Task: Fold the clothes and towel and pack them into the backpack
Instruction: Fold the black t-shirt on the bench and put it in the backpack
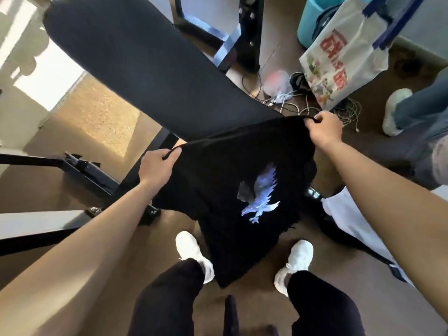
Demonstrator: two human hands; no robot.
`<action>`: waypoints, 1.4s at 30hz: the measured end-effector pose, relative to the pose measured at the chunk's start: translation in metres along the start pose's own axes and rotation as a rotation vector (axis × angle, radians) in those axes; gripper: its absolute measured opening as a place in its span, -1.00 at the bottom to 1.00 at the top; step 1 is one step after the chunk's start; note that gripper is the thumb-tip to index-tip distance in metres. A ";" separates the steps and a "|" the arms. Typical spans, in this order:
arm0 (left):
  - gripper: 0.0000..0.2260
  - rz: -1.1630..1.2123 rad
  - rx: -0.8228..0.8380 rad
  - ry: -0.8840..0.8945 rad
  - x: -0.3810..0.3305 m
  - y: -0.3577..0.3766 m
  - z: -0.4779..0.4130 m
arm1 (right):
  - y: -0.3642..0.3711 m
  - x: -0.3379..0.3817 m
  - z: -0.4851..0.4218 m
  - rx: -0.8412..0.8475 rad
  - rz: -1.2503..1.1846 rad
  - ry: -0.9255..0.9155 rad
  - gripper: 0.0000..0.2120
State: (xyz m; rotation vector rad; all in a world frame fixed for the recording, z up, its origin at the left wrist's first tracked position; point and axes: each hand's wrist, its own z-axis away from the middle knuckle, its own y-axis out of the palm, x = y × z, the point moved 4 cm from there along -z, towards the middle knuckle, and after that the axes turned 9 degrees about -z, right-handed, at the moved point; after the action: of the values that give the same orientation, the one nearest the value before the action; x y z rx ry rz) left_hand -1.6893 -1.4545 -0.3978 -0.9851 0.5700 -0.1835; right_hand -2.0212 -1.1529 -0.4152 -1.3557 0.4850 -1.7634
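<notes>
A: What did we have there?
B: A black T-shirt (218, 180), held up in the air, its top edge pulled taut between our left hand (157, 167) and right hand (324, 129).
A: Any marking?
B: A pale blue eagle print (260, 196) faced us, tilted. The rest hung loose below.

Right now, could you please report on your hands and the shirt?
Left hand and right hand each pinch the black shirt at its top edge. It hangs unfolded over the shoes. Table lies just beyond.
</notes>
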 end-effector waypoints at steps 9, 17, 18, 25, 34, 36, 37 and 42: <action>-0.55 0.274 -0.254 -0.028 0.031 0.104 -0.037 | 0.128 -0.107 -0.016 0.189 -0.408 -0.288 -0.22; -0.45 0.505 -0.306 0.003 0.027 0.122 -0.041 | 0.197 -0.100 0.113 -0.035 -0.080 -0.995 -0.59; -0.45 0.529 -0.324 -0.002 0.024 0.119 -0.041 | 0.207 -0.094 0.116 -0.002 -0.009 -1.050 -0.59; -0.48 0.529 -0.309 -0.019 0.019 0.089 -0.033 | 0.180 -0.004 0.027 0.124 0.072 -0.640 -0.43; -0.74 0.527 -0.110 0.143 0.062 0.122 -0.028 | 0.176 -0.024 0.059 0.143 0.041 -0.740 -0.43; -0.78 0.577 -0.061 0.153 0.071 0.133 -0.026 | 0.186 -0.036 0.081 0.089 0.068 -0.801 -0.45; -0.81 0.601 -0.034 0.147 0.074 0.138 -0.024 | 0.192 -0.039 0.094 0.082 0.073 -0.838 -0.46; -0.85 0.628 -0.118 0.120 0.077 0.153 -0.022 | 0.229 -0.019 0.146 0.178 0.294 -1.100 -0.38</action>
State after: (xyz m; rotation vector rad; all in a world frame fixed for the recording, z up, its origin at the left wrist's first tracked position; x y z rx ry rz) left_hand -1.6526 -1.4164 -0.5622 -0.8690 0.9803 0.3561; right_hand -1.7985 -1.2429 -0.5431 -1.7581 -0.0929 -0.6191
